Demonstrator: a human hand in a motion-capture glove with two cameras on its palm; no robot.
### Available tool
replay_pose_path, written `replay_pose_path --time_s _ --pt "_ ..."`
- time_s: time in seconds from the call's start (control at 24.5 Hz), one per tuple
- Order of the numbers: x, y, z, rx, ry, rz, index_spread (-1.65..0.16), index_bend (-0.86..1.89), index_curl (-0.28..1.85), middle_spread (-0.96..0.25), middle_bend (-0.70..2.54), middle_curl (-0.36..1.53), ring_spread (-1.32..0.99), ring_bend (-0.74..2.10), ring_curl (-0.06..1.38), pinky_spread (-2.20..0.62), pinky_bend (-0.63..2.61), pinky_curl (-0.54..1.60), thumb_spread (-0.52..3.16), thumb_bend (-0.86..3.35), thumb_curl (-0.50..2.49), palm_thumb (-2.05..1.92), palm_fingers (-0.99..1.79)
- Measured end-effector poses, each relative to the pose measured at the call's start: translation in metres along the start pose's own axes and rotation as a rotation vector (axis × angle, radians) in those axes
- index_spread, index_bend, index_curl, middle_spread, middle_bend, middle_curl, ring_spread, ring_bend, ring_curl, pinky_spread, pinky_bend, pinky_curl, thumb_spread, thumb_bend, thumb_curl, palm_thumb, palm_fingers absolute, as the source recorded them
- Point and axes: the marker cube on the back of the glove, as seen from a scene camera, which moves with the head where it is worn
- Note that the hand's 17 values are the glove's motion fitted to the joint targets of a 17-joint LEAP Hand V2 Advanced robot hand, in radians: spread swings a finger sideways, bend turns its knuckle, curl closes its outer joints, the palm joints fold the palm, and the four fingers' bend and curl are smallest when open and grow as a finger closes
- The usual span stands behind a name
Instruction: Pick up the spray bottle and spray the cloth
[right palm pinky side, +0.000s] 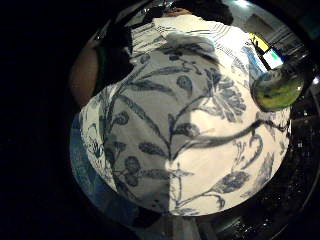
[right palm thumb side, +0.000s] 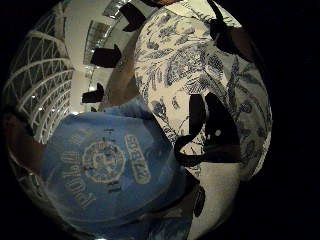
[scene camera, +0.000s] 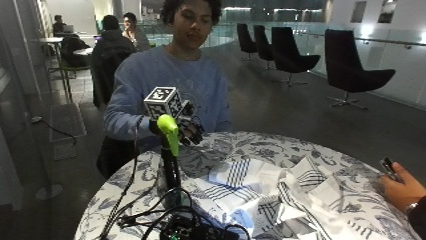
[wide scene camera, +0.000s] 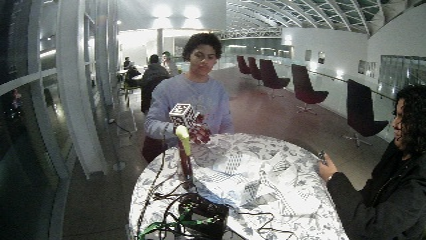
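The gloved hand (scene camera: 186, 131) hangs above the near edge of the tabletop (scene camera: 279, 147) with its fingers loosely spread and holding nothing, seemingly poised to reach. The bottle (scene camera: 170, 155), dark with a yellow-green spray head, stands upright just beside and below the hand, untouched. The cloth (scene camera: 266, 192) lies crumpled farther in from the hand, beyond the bottle, probably placed within spraying range.

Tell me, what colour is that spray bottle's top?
Bright yellow-green spray bottle top, clearest in the outside view.
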Motion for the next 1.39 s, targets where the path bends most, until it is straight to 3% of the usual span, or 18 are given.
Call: replay_pose_path --time_s 0.37,0.94,1.39 --pt "0.011 0.011 -0.006 0.061 -0.099 0.067 -0.29 0.14 0.30 -0.02 0.28 0.32 0.02 0.35 0.29 0.19 0.18 0.25 1.15 0.33 0.32 0.68 0.79" --pt "0.100 0.040 -0.078 0.570 -0.711 0.301 -0.32 0.06 0.24 -0.03 0.30 0.36 -0.01 0.45 0.34 0.17 0.22 0.30 1.17 0.22 0.35 0.67 0.78" --pt "0.134 0.031 -0.073 0.586 -0.754 0.339 -0.33 0.09 0.21 -0.03 0.30 0.38 -0.01 0.43 0.35 0.17 0.27 0.33 1.15 0.13 0.35 0.68 0.72"
